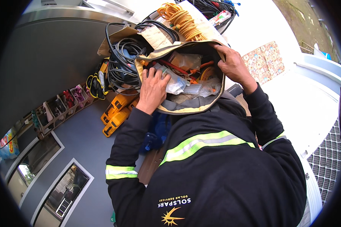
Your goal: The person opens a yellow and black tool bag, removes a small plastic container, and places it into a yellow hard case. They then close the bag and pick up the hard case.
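An open tool bag [196, 106] with a pale yellow rim and dark lining sits in front of me. My right hand [234, 67] is closed on its upper right rim. Across the left rim reaches my left hand [152, 87], its bent fingers closed on the edge of a clear plastic packet [175, 82]; their tips are partly hidden. Inside the bag lie red-handled tools [173, 65], a round orange-yellow item [207, 73], a clear plastic case [192, 89] and more plastic bags [185, 59].
Coiled black cable [123, 62] crowds the bag's left side. An orange rope bundle [183, 22] lies beyond it. Yellow-and-black power tool batteries or cases [116, 116] stand on the grey floor [89, 130]. A patterned mat [264, 62] lies to the right.
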The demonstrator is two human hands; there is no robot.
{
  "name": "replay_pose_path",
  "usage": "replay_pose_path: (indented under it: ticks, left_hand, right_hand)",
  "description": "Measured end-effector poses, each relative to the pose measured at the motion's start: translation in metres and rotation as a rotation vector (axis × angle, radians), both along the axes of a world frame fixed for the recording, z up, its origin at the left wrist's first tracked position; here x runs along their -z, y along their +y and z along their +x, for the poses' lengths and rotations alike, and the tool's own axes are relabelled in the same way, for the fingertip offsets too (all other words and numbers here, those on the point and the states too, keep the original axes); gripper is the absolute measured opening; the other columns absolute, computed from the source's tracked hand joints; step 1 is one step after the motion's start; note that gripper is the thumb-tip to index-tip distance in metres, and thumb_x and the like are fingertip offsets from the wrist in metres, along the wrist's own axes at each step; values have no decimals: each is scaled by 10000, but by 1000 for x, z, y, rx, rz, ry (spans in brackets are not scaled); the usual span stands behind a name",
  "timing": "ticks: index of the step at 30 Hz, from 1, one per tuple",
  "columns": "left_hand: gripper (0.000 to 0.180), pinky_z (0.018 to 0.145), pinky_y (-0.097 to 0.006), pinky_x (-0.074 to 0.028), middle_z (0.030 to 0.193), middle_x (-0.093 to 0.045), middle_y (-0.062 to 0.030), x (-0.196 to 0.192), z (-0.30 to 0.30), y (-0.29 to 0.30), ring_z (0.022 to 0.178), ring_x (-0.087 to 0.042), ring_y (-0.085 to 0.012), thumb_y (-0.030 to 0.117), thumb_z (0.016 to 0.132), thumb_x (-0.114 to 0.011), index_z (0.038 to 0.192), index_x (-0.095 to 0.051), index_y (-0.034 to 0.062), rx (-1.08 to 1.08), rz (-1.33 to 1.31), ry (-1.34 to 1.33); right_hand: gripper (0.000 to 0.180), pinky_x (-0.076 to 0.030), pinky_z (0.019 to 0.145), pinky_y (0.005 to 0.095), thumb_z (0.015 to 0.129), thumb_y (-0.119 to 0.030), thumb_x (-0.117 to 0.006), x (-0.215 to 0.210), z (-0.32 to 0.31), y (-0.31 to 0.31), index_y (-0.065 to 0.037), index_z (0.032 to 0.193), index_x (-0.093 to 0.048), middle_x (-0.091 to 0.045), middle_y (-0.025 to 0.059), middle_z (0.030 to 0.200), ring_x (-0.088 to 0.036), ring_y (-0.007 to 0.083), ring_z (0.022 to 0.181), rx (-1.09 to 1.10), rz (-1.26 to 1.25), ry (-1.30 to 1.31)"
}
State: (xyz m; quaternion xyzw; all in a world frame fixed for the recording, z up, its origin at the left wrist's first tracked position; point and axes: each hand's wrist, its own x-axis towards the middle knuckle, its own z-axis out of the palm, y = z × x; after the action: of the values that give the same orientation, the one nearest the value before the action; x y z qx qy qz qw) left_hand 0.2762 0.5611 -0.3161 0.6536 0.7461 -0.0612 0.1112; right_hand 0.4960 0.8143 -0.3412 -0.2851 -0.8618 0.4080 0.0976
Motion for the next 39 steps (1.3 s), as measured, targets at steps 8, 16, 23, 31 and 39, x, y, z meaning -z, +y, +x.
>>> replay_pose_path:
  ticks: [8, 16, 23, 31, 39]
  left_hand:
    - [466, 1071, -601, -443, 1270, -677, -213, -13, 14, 48, 1198, -617, -400, 363, 926, -792, 1205, -704, 1, -43, -255, -184]
    - [489, 975, -434, -561, 1111, -781, -223, 87, 21, 112, 1104, -731, -359, 301, 839, -742, 1261, -745, 54, -62, 58, -171]
    - [308, 872, -528, -536, 977, -735, -219, 49, 4, 89, 945, -739, -377, 333, 794, -781, 971, -826, 85, 28, -312, -201]
    - [351, 946, -485, -434, 1014, -717, -124, 15, 23, 27, 1029, -688, -301, 215, 784, -748, 1119, -792, 120, 62, 41, -205]
    - [346, 987, -470, -404, 1035, -704, -87, 5, 22, 8, 1072, -682, -283, 187, 816, -814, 1154, -758, 134, -109, 186, -410]
  right_hand:
    - [617, -510, 1142, 456, 818, 31, -585, -14, -11, 8, 15, 1433, -642, -696, 279, 1378, -667, 434, 1284, -106, -83, 7]
    - [625, -527, 1105, 472, 810, 29, -583, -2, -12, 16, -3, 1430, -656, -707, 291, 1333, -678, 450, 1239, -106, -45, 25]
    - [567, -524, 1104, 477, 820, 6, -586, 9, -4, 24, 7, 1379, -683, -720, 273, 1316, -679, 451, 1227, -20, -36, 43]
    - [538, -521, 1115, 468, 851, -33, -643, 12, -5, 25, 4, 1386, -678, -720, 261, 1326, -680, 437, 1239, -32, -116, 18]
    - [475, -518, 1119, 456, 895, -79, -710, -5, -7, 12, -25, 1367, -695, -696, 228, 1366, -665, 413, 1270, -15, -67, 15]
